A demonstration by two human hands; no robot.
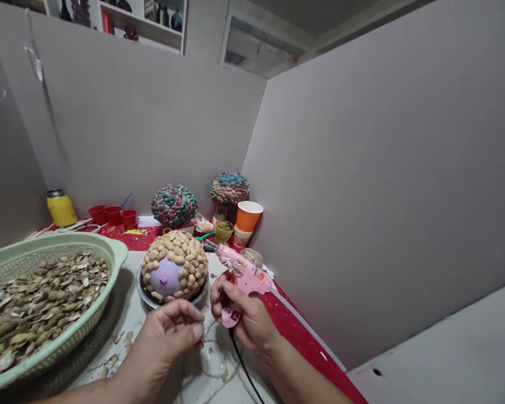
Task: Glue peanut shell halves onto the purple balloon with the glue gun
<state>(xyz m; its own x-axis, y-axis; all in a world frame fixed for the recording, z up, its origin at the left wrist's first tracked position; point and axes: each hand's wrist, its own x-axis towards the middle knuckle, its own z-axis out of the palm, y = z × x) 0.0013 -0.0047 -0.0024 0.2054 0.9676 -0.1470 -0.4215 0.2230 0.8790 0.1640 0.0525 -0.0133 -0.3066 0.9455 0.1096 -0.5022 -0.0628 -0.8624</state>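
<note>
A pink hot glue gun is gripped in my right hand, its nozzle pointing up and left and its black cord trailing down. My left hand is closed in a pinch, thumb against fingertips; whatever sits between them, if anything, is hidden. Just beyond the left hand, a purple balloon covered largely in peanut shells rests in a round metal bowl. A bare purple patch with the balloon's knot faces me. Neither hand visibly touches the balloon.
A green basket of peanut shells stands at left. Behind are red cups, a yellow jar, two colourful shell-covered balls and an orange paper cup. Grey panels enclose the table; scraps and string lie in front.
</note>
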